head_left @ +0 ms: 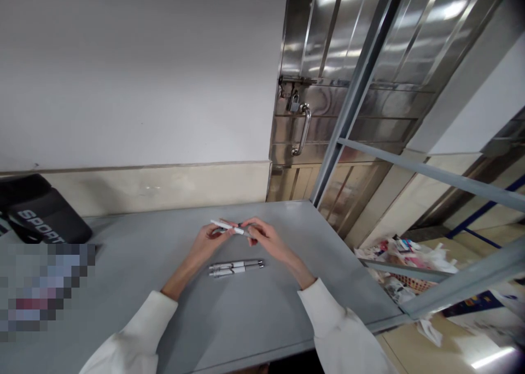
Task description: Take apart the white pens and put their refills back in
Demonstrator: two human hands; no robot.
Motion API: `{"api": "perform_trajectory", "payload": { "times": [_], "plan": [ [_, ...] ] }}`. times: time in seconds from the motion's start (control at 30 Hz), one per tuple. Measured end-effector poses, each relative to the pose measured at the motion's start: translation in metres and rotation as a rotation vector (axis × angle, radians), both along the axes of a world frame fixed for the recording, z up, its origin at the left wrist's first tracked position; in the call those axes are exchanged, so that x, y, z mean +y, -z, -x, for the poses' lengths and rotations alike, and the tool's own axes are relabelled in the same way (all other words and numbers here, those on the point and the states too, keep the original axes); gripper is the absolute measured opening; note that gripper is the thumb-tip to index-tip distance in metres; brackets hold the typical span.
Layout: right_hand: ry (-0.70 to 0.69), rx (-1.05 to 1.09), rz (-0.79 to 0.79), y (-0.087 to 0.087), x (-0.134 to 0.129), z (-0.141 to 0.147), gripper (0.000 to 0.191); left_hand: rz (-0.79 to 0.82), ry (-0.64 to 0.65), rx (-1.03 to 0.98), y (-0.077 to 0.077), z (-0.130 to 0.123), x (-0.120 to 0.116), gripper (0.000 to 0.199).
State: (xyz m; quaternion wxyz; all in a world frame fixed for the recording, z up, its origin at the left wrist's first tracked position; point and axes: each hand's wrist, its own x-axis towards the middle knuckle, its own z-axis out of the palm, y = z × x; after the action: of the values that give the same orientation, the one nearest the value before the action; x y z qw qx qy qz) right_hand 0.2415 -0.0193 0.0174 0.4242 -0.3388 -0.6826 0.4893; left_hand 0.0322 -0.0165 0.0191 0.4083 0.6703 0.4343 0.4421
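Note:
A white pen (pixel 228 227) is held slantwise above the table, between my two hands. My left hand (pixel 208 239) has its fingers closed on the pen's left part. Near the grey right end, the fingers of my right hand (pixel 263 235) are also closed on it. Some dark detail shows between the hands, too small to make out. Just below them, white and silver pens (pixel 238 267) lie side by side on the grey table (pixel 229 319), touching or nearly so.
A black bag marked SPORT (pixel 49 212) lies at the table's left, beside a blurred-out patch. Behind are a wall and a metal door (pixel 324 100) with a padlock. A metal frame post (pixel 344 111) rises at the right corner; beyond it stands a pink basket (pixel 416 282).

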Motion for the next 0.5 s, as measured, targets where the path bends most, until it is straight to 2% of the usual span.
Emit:
{"api": "perform_trajectory", "payload": {
  "times": [0.1,0.17,0.3,0.5],
  "plan": [
    [-0.047,-0.04,-0.107,0.002,-0.004,0.008,0.029,0.025,0.048,-0.115,-0.001,-0.001,0.002,0.035],
    [0.012,-0.035,-0.147,0.003,-0.005,0.013,0.027,0.014,0.083,-0.127,-0.001,-0.002,0.002,0.033],
    [0.152,0.072,-0.126,0.006,0.0,0.024,0.031,-0.035,0.127,-0.004,0.001,-0.003,0.001,0.036],
    [0.142,0.212,-0.06,-0.002,0.014,0.041,0.037,-0.035,0.174,0.069,-0.005,-0.007,-0.007,0.043]
  ]
}}
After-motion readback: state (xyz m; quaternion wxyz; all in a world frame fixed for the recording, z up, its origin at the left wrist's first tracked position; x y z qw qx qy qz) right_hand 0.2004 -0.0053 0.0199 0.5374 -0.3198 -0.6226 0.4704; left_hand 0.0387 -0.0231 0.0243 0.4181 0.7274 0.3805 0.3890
